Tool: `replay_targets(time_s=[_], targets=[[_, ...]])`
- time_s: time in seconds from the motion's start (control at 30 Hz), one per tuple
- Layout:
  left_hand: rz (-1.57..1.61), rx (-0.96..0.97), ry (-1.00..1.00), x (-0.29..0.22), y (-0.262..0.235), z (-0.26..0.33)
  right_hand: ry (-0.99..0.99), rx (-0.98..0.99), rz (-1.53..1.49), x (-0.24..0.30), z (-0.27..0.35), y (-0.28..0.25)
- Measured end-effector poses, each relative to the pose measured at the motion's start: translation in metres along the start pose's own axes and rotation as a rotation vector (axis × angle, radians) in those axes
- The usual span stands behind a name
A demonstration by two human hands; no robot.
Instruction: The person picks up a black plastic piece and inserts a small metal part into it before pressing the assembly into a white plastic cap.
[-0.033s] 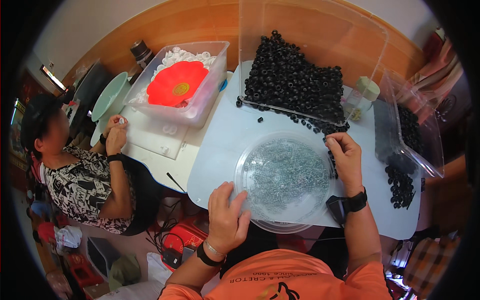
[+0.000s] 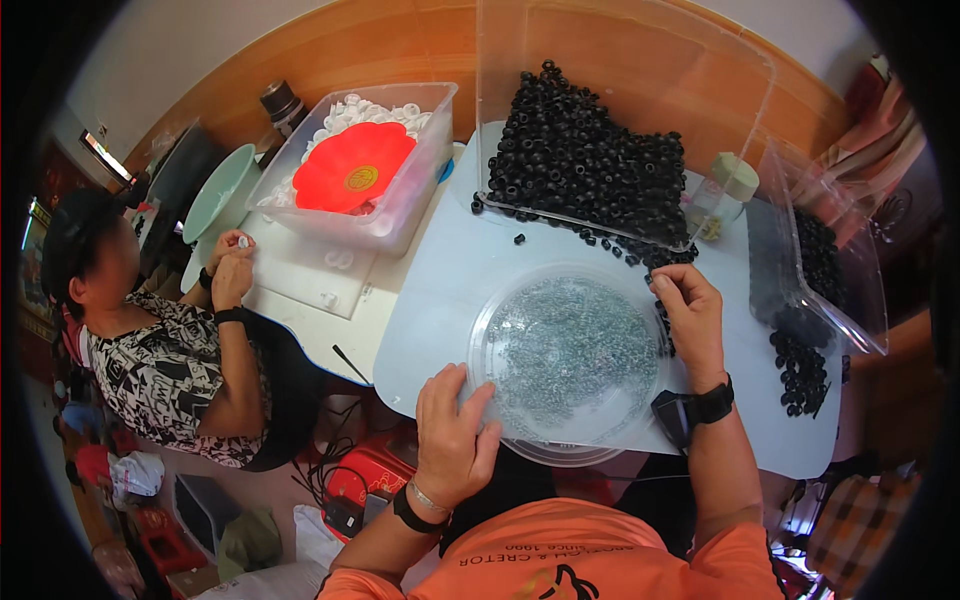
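Note:
A round clear tray full of tiny clear pieces lies at the front of the pale table. My left hand rests at its left rim, fingers stretched and apart, holding nothing. To the right of the tray, my right hand is closed in a pinch beside loose black ring-like pieces. What sits between those fingertips is too small to make out. Behind the tray, a large clear bin lies tipped toward me. Many black ring-like pieces spill from it onto the table.
At right stands another clear bin with black pieces; more black pieces lie before it. On the left, a co-worker handles a small white piece beside a bin of white parts, topped by a red dish. A green basin leans farther left.

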State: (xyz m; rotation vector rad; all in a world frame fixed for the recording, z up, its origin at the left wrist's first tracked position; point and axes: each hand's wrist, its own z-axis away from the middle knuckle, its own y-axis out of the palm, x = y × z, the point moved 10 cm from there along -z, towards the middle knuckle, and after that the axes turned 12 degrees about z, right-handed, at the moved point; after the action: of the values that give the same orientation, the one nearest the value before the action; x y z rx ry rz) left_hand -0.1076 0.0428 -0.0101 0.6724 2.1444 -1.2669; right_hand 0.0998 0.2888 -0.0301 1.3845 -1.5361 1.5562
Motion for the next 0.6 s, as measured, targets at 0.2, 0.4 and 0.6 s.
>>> replay_targets(time_s=[0.2,0.4,0.6], targets=[[-0.039,0.069,0.045,-0.0064,0.0053,0.0014,-0.014,-0.010,0.023,-0.0007,-0.0007,-0.0030],[-0.022,0.102,0.057,-0.0041,0.0053,0.0045,0.011,0.033,0.028,-0.0012,-0.0005,0.0028],[-0.036,0.079,0.071,-0.0059,0.0043,0.0072,0.026,0.008,0.023,-0.0035,-0.0014,-0.0018]])
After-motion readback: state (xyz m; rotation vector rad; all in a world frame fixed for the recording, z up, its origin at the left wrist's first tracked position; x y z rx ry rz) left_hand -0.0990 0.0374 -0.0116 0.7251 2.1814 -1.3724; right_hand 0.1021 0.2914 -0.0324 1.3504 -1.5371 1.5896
